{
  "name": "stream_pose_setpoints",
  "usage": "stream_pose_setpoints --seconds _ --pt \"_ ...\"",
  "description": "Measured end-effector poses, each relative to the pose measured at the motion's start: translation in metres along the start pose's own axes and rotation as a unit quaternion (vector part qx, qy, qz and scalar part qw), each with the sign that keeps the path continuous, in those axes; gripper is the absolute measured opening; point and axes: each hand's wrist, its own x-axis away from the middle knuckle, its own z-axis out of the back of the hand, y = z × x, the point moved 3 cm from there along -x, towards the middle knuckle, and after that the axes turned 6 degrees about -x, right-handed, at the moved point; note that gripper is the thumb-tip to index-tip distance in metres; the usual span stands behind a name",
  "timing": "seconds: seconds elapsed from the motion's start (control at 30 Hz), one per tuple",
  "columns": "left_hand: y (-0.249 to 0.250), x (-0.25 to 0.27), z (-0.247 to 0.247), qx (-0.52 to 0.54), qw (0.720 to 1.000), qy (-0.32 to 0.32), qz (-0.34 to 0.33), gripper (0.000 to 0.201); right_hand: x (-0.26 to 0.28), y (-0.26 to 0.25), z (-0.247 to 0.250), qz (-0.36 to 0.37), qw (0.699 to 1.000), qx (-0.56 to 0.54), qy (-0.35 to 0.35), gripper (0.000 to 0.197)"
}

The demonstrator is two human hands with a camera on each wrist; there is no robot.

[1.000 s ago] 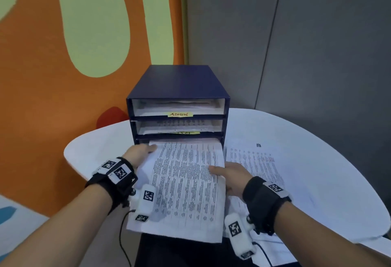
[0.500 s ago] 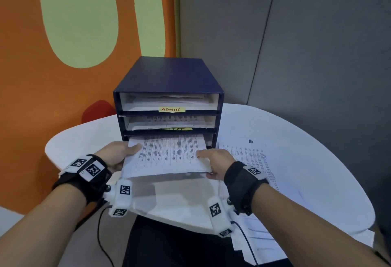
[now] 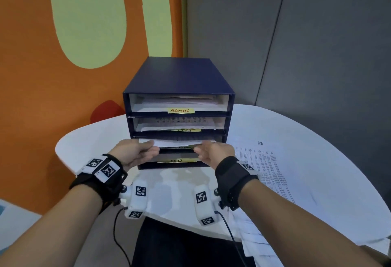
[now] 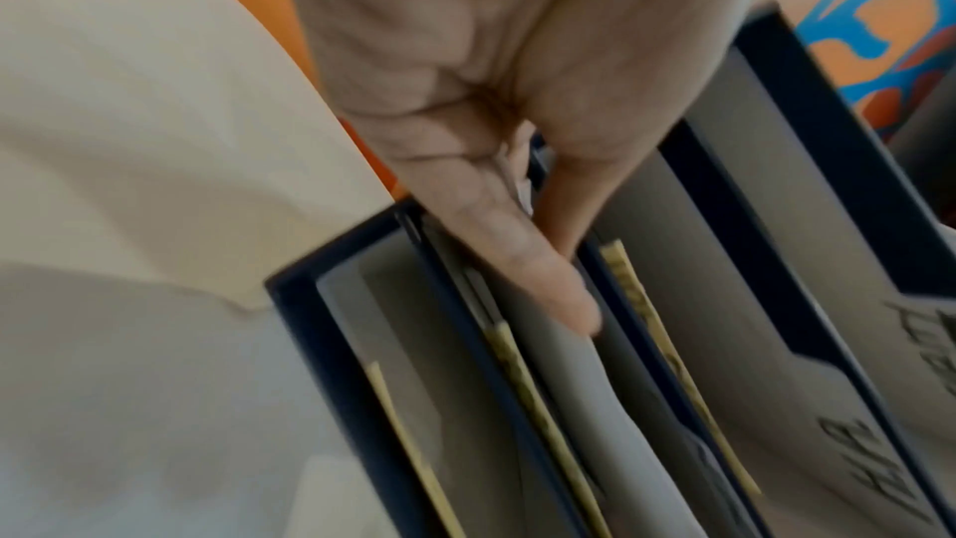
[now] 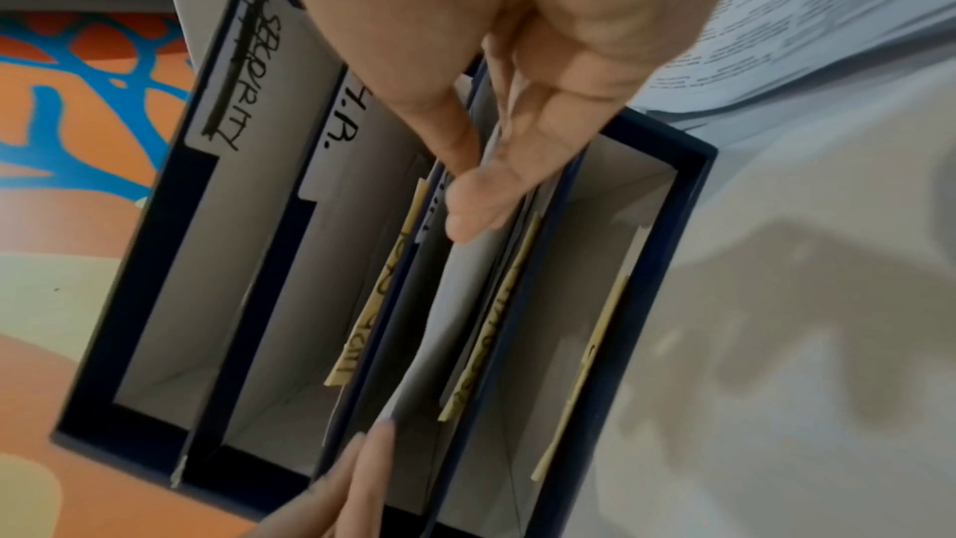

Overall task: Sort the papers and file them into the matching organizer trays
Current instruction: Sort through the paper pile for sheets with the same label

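Observation:
A dark blue organizer (image 3: 177, 76) with several stacked trays stands on the white table. Its top tray carries a yellow ADMIN label (image 3: 181, 110) and its bottom tray an HR label (image 3: 176, 161). A printed paper (image 3: 179, 143) lies almost fully inside the third tray from the top, with only its near edge showing. My left hand (image 3: 152, 147) pinches that edge at the left, thumb on top. My right hand (image 3: 197, 148) pinches it at the right. The wrist views show the left hand (image 4: 558, 273) and the right hand (image 5: 465, 203) with thumbs lying on the paper (image 5: 455, 322).
A spread stack of printed papers (image 3: 260, 161) lies on the table (image 3: 84, 146) to the right of the organizer and hangs over the near edge. An orange and green wall is at the left, grey panels behind. Cables hang from both wrist cameras.
The paper has slid from mostly outside the organizer to nearly all the way into the third tray. Both hands moved forward with it to the tray's mouth.

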Motion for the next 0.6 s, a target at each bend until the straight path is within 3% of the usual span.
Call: stream_pose_setpoints --seconds 0.1,0.2,0.3,0.4,0.5,0.6 --pt "-0.002 0.003 -0.020 0.111 0.993 0.012 -0.028 0.029 0.002 -0.002 0.001 -0.010 1.000 0.018 0.000 0.022" --pt "-0.003 0.003 -0.034 0.166 0.984 -0.009 -0.064 0.046 0.008 -0.004 0.005 -0.035 0.999 -0.017 -0.002 0.022" --pt "-0.001 0.007 -0.041 0.139 0.988 -0.037 -0.055 0.017 0.012 -0.010 0.018 -0.006 0.999 0.042 0.009 0.011" --pt "0.000 0.010 -0.046 0.099 0.991 -0.073 -0.052 0.002 0.011 -0.016 0.041 0.005 0.998 0.061 0.021 0.008" --pt "-0.001 0.018 -0.059 0.052 0.991 -0.116 -0.047 0.025 0.007 -0.028 0.076 0.011 0.998 0.052 0.037 0.012" --pt "-0.001 0.030 -0.078 0.011 0.989 -0.142 -0.047 0.026 0.001 -0.037 0.121 0.011 0.998 0.033 0.061 0.027"
